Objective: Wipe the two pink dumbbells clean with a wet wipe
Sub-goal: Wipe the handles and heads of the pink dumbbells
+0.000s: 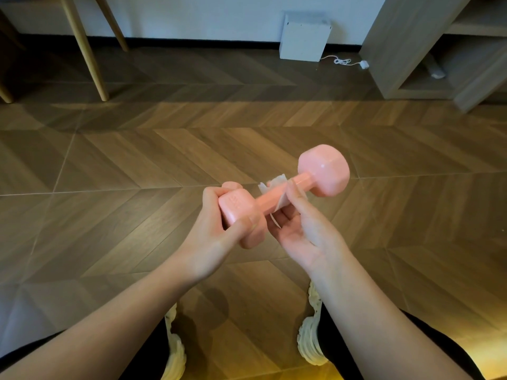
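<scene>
1. The pink dumbbell (323,169) is held up off the floor between both hands.
2. The left hand (216,237) has its fingers clamped round the dumbbell's near head.
3. The right hand (301,229) pinches a wet wipe (277,183) round the dumbbell's handle.

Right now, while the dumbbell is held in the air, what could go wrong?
1. The left hand grips only one head of the pink dumbbell, held over the wooden floor ahead of the shoes; if it slips, it may hit the floor or a foot.
2. The right hand holds the wet wipe round the handle with its fingertips; the wipe might slide off.
</scene>
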{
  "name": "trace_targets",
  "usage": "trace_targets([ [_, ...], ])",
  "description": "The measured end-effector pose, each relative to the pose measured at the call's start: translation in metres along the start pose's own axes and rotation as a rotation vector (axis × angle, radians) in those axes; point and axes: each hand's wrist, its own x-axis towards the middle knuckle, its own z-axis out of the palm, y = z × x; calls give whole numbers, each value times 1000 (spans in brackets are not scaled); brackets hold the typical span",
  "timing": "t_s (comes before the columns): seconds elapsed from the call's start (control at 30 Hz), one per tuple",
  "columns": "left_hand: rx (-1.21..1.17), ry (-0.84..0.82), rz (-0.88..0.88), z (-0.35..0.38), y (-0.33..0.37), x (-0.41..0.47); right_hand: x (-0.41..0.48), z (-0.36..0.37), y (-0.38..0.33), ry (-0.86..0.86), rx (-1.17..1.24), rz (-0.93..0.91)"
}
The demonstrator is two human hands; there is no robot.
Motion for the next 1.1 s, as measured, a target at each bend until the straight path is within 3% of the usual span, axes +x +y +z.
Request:
trace_targets([
  [0.17, -293, 46, -198, 2, 4, 3, -6, 4, -1, -199, -39, -43],
  [0.33, -591, 29, -275, -3, 12, 8, -7, 8, 0, -289, -168, -65],
  [0.57, -699, -16, -298, -10, 14, 9, -2, 7, -1, -336, -95, -20],
  [0.77, -694, -84, -316, -4, 9, 6, 4, 6, 4, -173, -257, -122],
  [0.97, -669, -136, -321, 6, 8, 3, 11, 3, -5, -4, -41, -140],
  [1.1, -563, -132, -230, 10, 9, 2, 13, 3, -18, 69, 97, -142],
])
